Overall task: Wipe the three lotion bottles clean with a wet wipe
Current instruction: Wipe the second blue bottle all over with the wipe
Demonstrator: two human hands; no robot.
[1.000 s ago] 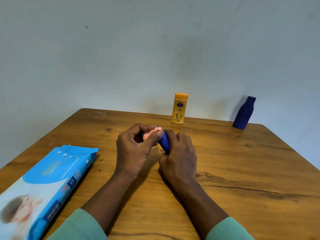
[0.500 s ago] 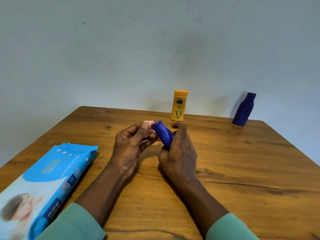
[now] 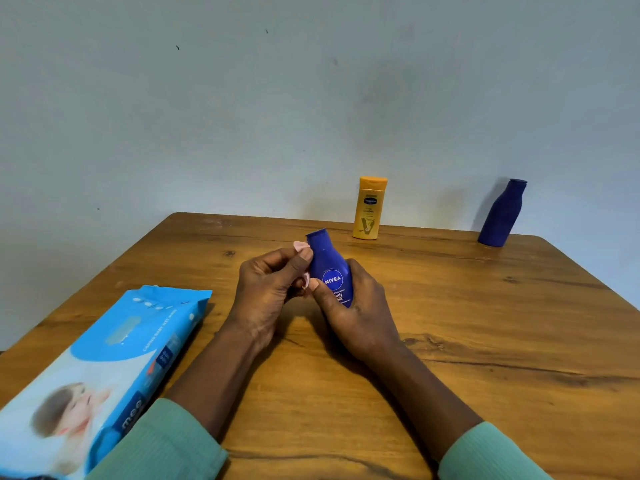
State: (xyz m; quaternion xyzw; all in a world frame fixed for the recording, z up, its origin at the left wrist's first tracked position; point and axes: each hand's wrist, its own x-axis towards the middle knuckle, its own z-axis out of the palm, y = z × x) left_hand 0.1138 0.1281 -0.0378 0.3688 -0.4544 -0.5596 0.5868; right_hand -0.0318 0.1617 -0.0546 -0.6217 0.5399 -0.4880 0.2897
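Here, a pale wall [image 3: 311, 98] rises behind the far edge of a wooden table [image 3: 485, 323] that fills the lower half of the view. At the table's near left corner a large blue pack of baby wipes [image 3: 114, 358] lies flat, its length running from the near edge toward the middle, with a child's picture on its near end.

Two forearms in pale green sleeves [image 3: 162, 445] come in over the near edge and meet around the middle of the table. The right hand [image 3: 356, 313] has fingers and thumb wrapped round the lower body of a blue Nivea bottle [image 3: 329, 268]. The bottle's label faces the camera and its cap end is up, leaning a little to the left. Its base is hidden by the hand, so I cannot tell whether it touches the wood. The left hand [image 3: 266, 296], just beside it on the left, has its fingers curled and its thumb laid against the bottle's neck.

Toward the far right corner a dark blue bottle [image 3: 502, 214] stands close to the wall. Well apart to its left, near the middle of the far edge, stands a smaller yellow bottle [image 3: 370, 209] with an orange cap, beyond the held bottle and clear of it.

Smallest is the pink wet wipe [image 3: 300, 244], pinched under the left thumb against the Nivea bottle's neck. Only scraps of it show, above the thumb and between the two hands.
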